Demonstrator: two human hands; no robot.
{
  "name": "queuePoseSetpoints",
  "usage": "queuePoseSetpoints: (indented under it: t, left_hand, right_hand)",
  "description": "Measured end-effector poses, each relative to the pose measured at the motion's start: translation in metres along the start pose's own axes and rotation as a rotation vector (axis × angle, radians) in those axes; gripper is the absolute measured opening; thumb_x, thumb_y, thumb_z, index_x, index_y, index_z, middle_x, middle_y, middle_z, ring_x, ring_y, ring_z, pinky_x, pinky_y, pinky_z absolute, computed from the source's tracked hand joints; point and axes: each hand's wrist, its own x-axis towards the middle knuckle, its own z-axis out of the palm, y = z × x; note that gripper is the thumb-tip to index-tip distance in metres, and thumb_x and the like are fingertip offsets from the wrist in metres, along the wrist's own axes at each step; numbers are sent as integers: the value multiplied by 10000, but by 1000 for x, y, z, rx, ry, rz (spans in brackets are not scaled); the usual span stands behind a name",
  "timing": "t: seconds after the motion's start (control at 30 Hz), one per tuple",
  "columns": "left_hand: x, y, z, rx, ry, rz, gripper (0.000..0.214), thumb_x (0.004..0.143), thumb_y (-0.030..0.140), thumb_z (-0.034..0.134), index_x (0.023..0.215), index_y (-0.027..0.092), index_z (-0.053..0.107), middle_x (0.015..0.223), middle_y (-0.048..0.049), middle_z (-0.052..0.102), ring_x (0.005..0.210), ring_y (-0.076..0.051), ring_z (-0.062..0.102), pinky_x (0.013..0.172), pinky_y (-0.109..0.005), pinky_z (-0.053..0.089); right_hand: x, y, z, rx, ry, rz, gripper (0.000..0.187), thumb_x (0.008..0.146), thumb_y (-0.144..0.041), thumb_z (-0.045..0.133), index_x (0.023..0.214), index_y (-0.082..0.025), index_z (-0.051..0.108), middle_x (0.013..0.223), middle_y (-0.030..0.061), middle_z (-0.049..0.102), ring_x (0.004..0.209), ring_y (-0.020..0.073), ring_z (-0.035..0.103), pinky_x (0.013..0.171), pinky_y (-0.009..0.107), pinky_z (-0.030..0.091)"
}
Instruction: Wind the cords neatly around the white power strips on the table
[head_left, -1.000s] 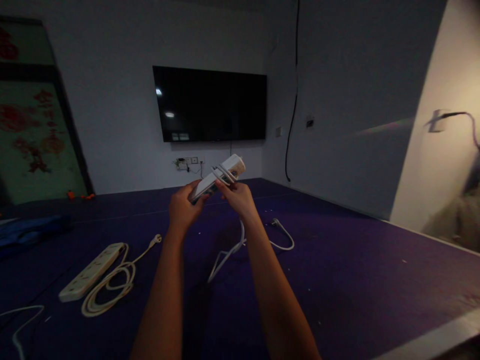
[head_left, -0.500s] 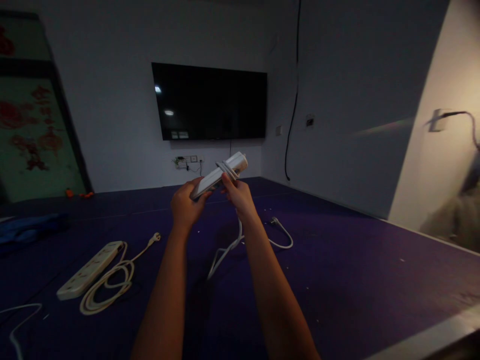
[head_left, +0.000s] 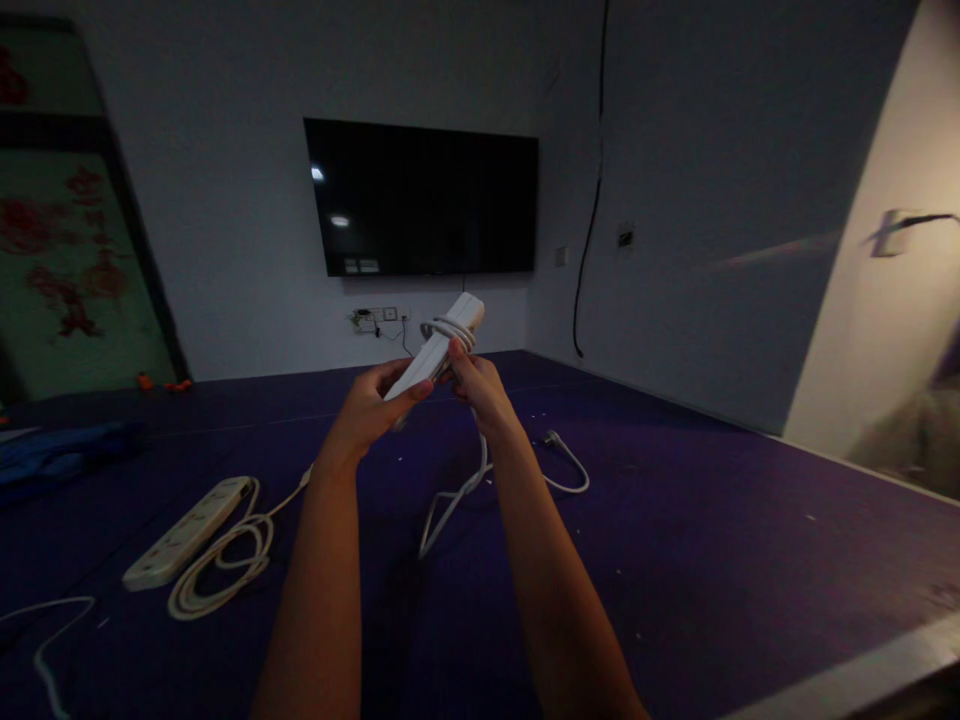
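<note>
A white power strip (head_left: 439,348) is held up in front of the person, above the purple floor (head_left: 712,560). Its long axis is tilted, the near end low and toward the left hand, the far end raised and pointing up and to the right, toward the wall with the dark television (head_left: 424,197). Several turns of its white cord (head_left: 448,330) are wound around the upper part of the body, just above the right hand's fingers.

The left hand (head_left: 367,410) is closed around the lower end of the strip, thumb on the top face and fingers (head_left: 416,392) curled beneath. The right hand (head_left: 480,390) is shut on the cord and the strip's side just below the windings, its fingers pinched together. Both forearms reach straight forward from the bottom edge of the view, nearly parallel, wrists slightly raised.

From the right hand the loose cord hangs down to the floor, loops below and to the right of the fingers, and ends in a plug (head_left: 553,437) lying near the right forearm.

Well to the left of the left hand and lower, a second power strip (head_left: 187,532) lies flat on the floor with its own coiled cord (head_left: 225,570) beside it. A blue bundle (head_left: 60,460) sits farther left. The floor to the right of the hands lies open up to the pale wall (head_left: 862,330).
</note>
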Motion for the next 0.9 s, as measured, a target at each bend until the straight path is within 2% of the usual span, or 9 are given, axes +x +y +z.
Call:
queuePoseSetpoints:
  t: [0.07,0.13,0.23,0.33,0.4,0.57,0.77,0.9]
  left_hand:
    - [-1,0,2,-125,-71,-94,495,641,418,713,1056,154,654,931,-98,688,689,-168,625,564,-240,472]
    - [-1,-2,5,-212,-105,-184,555,660,437,695,1127,150,613,928,-111,679,588,-149,610,487,-237,456]
    - [0,-7,8,-293,-80,-246,723,646,400,723,1292,190,475,947,-103,662,524,-132,596,477,-256,474]
    - [1,-12,10,-335,-36,-239,937,603,316,767,1406,269,287,917,-68,660,501,-125,586,486,-270,486]
    - [1,-14,10,-322,-18,-205,1006,587,290,776,1428,292,223,871,-52,664,483,-126,577,467,-263,473]
    - [3,-14,12,-217,22,-30,995,596,268,763,1435,261,230,772,-29,665,512,-130,575,498,-257,477]
    - [4,-14,12,-75,7,123,965,637,291,740,1440,233,209,836,-32,675,615,-129,597,580,-244,487]
    - [7,-23,3,94,16,222,881,659,331,728,1415,237,285,990,-69,670,756,-157,620,669,-275,505]
  right_hand:
    - [-2,-2,1,90,-3,47,629,723,-741,407,657,-140,581,564,18,553,411,57,383,410,204,287]
    - [-3,-4,2,117,-13,39,610,706,-736,442,621,-145,564,553,12,545,424,58,399,422,200,294]
    - [-5,-5,2,109,-31,7,591,704,-720,471,621,-145,577,567,24,563,476,80,472,461,200,334]
    - [-5,-5,1,47,-33,13,589,715,-712,462,630,-144,592,558,27,561,497,100,504,478,209,345]
    - [-6,-5,0,-25,-13,4,599,720,-713,446,626,-143,601,538,20,547,501,106,505,483,212,338]
    - [-7,-6,-1,-135,58,-55,630,724,-720,420,587,-135,609,490,10,507,496,105,478,478,216,311]
    - [-8,-11,-6,-168,80,-124,644,699,-734,432,588,-127,616,476,2,490,479,95,459,465,211,287]
    - [-8,-9,-10,-188,58,-152,637,674,-734,470,629,-121,639,532,17,544,502,100,472,484,214,295]
